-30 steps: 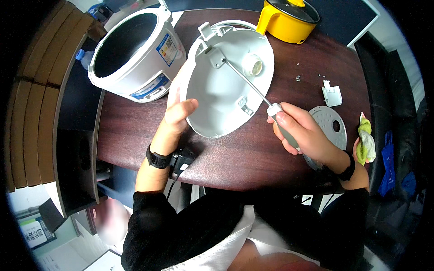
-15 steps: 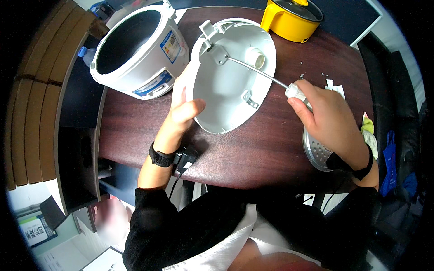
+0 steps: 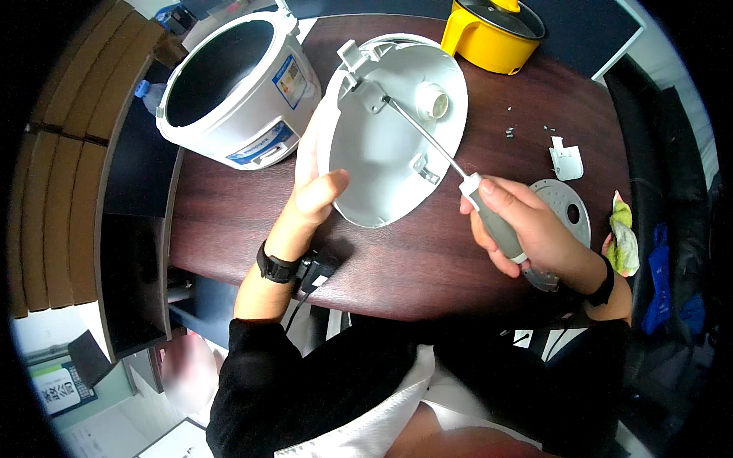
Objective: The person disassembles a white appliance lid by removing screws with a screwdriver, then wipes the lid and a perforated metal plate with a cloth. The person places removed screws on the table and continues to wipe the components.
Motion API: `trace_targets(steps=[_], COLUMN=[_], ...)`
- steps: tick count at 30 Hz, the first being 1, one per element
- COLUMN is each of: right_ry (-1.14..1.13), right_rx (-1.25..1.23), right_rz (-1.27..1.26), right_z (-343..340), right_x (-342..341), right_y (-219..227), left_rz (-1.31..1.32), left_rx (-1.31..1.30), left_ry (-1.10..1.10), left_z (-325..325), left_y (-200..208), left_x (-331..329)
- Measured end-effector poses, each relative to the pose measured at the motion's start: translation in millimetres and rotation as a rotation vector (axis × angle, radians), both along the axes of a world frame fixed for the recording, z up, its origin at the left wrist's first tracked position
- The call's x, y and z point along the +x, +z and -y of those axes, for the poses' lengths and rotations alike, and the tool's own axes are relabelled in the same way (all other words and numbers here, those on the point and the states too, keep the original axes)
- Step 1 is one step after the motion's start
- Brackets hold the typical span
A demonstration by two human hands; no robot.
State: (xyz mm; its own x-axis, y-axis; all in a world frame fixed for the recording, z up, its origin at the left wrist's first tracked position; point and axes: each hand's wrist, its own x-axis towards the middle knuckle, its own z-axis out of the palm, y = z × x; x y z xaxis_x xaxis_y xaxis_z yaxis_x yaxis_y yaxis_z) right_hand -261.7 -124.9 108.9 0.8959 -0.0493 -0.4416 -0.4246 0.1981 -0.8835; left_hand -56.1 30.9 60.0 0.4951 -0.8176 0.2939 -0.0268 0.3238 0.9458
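Observation:
My left hand [image 3: 319, 195] grips the near-left rim of a white rice cooker lid [image 3: 374, 172], tilted so its hollow inner side faces me. In my right hand [image 3: 534, 229] is a screwdriver [image 3: 496, 217] with a grey and white handle, fingers wrapped round it. Its long shaft slants up and left into the lid. The tip is beside a small grey plate at the hinge end; a tiny dark piece seems to sit at the tip, too small to make out. A round white socket and a small metal bracket show inside the lid.
A white rice cooker body [image 3: 256, 126] stands open at the left, a yellow pot [image 3: 496, 42] at the back. On the right lie small screws [image 3: 510, 133], a white plastic cover [image 3: 566, 162], a round metal plate [image 3: 556, 191] and a cloth [image 3: 624, 243]. A black plug [image 3: 321, 267] lies near my left wrist.
My right hand has moved down and left with the screwdriver, and its grip has turned. The tip has shifted slightly from the screw hole. The left hand and lid have barely moved.

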Motion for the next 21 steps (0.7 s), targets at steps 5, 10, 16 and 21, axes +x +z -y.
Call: trace_targets(steps=[5, 10, 16, 21], right_ry=[-0.014, 0.058, 0.181, 0.178], right_rx=[0.193, -0.042, -0.98, -0.893], right_rz=[0.018, 0.053, 0.212, 0.199], right_z=[-11.9, -2.0, 29.7, 32.6], right_x=[4.6, 7.8, 18.4, 21.4], right_y=[-3.8, -5.5, 5.4, 22.5], left_rz=[0.062, 0.097, 0.105, 0.107], left_rx=[-0.023, -0.04, -0.011, 0.005], left_ry=[-0.014, -0.029, -0.032, -0.004], left_z=[1.5, 1.7, -0.9, -3.1], left_y=[2.7, 5.2, 5.5, 3.1], left_x=[-3.4, -2.9, 0.5, -0.4])
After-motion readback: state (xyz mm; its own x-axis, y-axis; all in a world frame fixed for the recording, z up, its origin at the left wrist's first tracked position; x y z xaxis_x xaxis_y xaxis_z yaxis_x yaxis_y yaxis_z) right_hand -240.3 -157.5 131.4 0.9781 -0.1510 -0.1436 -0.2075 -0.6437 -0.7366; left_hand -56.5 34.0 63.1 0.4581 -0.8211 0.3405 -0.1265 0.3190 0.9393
